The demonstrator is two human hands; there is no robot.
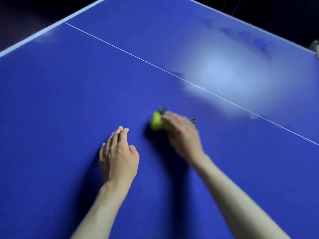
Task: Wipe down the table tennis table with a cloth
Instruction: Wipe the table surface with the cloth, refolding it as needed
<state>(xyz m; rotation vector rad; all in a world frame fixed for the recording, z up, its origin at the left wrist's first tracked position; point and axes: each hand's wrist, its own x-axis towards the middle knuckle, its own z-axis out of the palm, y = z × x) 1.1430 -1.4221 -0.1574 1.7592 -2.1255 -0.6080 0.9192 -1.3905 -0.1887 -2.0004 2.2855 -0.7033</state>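
Note:
The blue table tennis table (60, 100) fills the head view, with a thin white centre line (120, 50) running diagonally across it. My right hand (181, 133) lies blurred on top of a bunched yellow-green and grey cloth (156, 121) and holds it against the surface near the middle. My left hand (119, 156) rests on the table to the left of the cloth, fingers relaxed and holding nothing.
A white edge band (43, 32) marks the table's far left border, with dark floor beyond. A pale dusty or glaring patch (224, 73) with smudges covers the far right half. A small pale object (315, 47) sits at the right edge.

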